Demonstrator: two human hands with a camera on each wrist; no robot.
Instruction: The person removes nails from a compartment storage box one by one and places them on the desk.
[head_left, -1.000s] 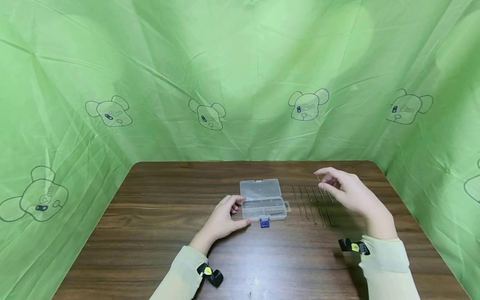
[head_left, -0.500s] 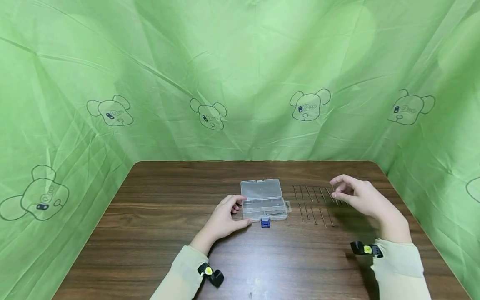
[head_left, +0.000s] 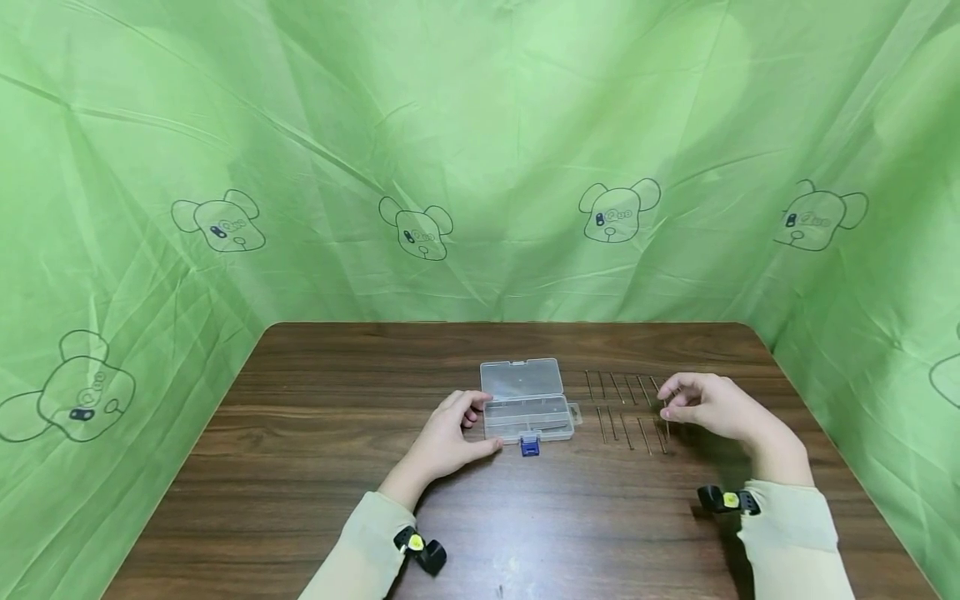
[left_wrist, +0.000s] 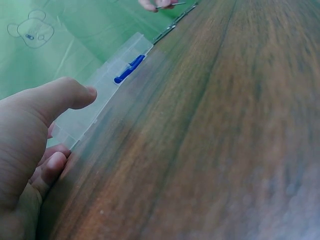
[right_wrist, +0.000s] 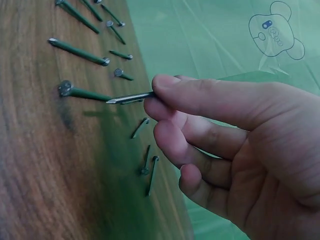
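Observation:
A clear plastic box point(head_left: 528, 415) lies open at mid-table, its lid point(head_left: 521, 377) folded back and a blue latch point(head_left: 529, 444) at the front. My left hand point(head_left: 480, 423) grips the box's left front corner, thumb along the front edge; the left wrist view shows this hand point(left_wrist: 70, 127) against the box point(left_wrist: 100, 95). Right of the box, several nails point(head_left: 626, 429) lie in two rows. My right hand point(head_left: 666, 406) pinches one nail point(right_wrist: 131, 97) between thumb and forefinger, tip pointing down just above the table at the right end of the rows.
The brown wooden table point(head_left: 337, 467) is enclosed by a green cloth point(head_left: 480, 167) on three sides. In the right wrist view, loose nails point(right_wrist: 80, 51) lie close under the hand. Black wrist cameras point(head_left: 723, 499) sit on both sleeves.
My right hand has come down and toward me with the nail, from above the far row to just over the table by the near row. The left hand and box stayed still.

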